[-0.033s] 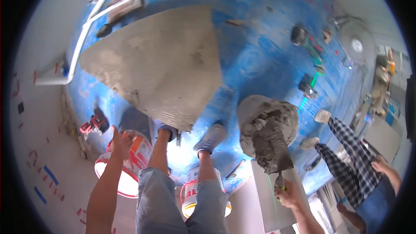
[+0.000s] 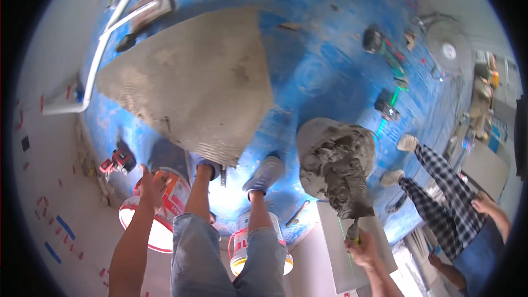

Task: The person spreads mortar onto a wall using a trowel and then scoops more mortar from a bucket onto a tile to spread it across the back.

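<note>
In my right hand (image 2: 361,248) is the handle of a trowel (image 2: 353,230), my fingers wrapped round it. Its blade lies under a thick heap of wet grey mortar (image 2: 344,179), above the mouth of a grey bucket (image 2: 309,137). My left hand (image 2: 152,188) is over a red and white bucket (image 2: 175,187), fingers apart and nothing seen in them; whether it touches the bucket, I cannot tell. Ahead of my feet lies a large angular panel (image 2: 192,77) coated in grey mortar, with combed ridges at its near corner.
A flat trowel (image 2: 151,11) lies far left beside a white pipe (image 2: 102,58). A red tool (image 2: 117,161) sits at left, a green power tool (image 2: 393,63) at far right. At right stands another person (image 2: 440,203). Below me are a white bucket (image 2: 258,245) and a pale slab (image 2: 352,264).
The mortar on the trowel has shifted and now covers more of the blade near the handle. My right hand has barely moved. The whole view has slid slightly left.
</note>
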Tool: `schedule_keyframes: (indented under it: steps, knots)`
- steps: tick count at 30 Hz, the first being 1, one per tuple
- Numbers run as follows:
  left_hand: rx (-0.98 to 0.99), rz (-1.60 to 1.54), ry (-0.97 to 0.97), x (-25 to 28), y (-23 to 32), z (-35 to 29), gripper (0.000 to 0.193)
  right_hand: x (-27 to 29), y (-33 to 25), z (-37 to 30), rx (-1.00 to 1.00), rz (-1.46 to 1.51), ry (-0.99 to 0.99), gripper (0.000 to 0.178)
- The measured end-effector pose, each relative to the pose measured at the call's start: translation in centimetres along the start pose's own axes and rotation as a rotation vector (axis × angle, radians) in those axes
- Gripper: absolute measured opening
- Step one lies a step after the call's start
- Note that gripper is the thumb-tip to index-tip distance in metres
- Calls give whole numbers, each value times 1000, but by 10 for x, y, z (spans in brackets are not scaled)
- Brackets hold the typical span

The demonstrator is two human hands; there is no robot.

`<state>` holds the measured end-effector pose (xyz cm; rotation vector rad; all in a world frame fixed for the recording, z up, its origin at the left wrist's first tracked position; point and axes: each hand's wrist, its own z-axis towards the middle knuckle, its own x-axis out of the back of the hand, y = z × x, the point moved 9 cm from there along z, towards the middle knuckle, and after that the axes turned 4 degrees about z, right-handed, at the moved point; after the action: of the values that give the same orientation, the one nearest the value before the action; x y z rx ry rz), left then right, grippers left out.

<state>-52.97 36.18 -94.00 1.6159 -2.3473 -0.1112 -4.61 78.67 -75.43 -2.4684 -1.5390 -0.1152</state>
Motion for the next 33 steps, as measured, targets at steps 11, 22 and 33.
schedule_keyframes:
  steps: [11, 22, 33]
  knots:
    - [-9, 366, -92, -60, 1, -48, 80, -47, 47, 111, 356, -44, 649, 18]
    - [-31, 548, -41, -28, 14, -28, 89, -64, 53, 94, 401, 478, 628, 7]
    - [54, 447, -66, 7, -8, -25, 86, -229, -107, 123, 396, 219, 63, 25]
